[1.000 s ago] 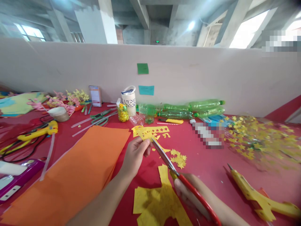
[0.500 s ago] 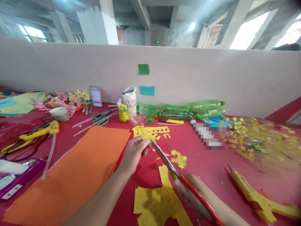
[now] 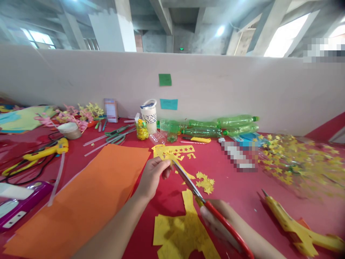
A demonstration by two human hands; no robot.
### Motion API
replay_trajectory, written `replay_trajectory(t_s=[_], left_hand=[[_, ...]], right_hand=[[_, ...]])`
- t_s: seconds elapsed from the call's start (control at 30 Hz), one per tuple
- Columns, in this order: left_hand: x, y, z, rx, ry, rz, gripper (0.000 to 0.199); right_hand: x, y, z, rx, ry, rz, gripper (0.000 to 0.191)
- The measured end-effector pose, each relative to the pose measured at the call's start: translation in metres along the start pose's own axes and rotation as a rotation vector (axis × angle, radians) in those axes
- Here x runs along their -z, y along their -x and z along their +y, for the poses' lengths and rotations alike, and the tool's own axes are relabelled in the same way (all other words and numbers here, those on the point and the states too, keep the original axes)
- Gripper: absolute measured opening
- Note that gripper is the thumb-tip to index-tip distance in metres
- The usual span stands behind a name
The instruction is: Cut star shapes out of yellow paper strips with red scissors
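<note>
My left hand (image 3: 155, 176) is closed in a pinch on a small piece of yellow paper (image 3: 169, 156), partly hidden by the fingers. My right hand (image 3: 218, 219) grips red-handled scissors (image 3: 192, 187), their blade tips at the edge of that piece. A narrow yellow strip (image 3: 187, 173) curves beside the blades. Right of them lies a small heap of yellow paper stars (image 3: 206, 182). Below, between my forearms, a larger cut-up yellow sheet (image 3: 175, 230) rests on the red table. Star-punched yellow scraps (image 3: 184, 149) lie beyond my left hand.
Orange sheets (image 3: 88, 194) cover the left side, with a yellow glue gun (image 3: 59, 146) past them. Green plastic bottles (image 3: 202, 131) and a white cup (image 3: 149, 117) stand or lie along the partition. At right are another yellow glue gun (image 3: 293, 223) and star-covered stems (image 3: 299, 158).
A curved yellow strip now shows beside the scissor blades, where small pointed slivers showed before. Both hands have stayed almost in place.
</note>
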State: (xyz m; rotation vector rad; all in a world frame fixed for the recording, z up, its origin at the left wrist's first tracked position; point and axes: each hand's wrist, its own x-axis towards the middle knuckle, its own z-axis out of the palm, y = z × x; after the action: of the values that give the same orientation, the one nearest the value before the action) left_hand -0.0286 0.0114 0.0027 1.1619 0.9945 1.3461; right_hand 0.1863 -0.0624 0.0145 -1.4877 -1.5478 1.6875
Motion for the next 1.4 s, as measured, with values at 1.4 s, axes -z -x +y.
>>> replay_trajectory(t_s=[1.4], left_hand=[[-0.021, 0.015, 0.001, -0.010, -0.134, -0.035, 0.036]], right_hand=[[-0.014, -0.003, 0.015, -0.052, -0.099, 0.011, 0.060]])
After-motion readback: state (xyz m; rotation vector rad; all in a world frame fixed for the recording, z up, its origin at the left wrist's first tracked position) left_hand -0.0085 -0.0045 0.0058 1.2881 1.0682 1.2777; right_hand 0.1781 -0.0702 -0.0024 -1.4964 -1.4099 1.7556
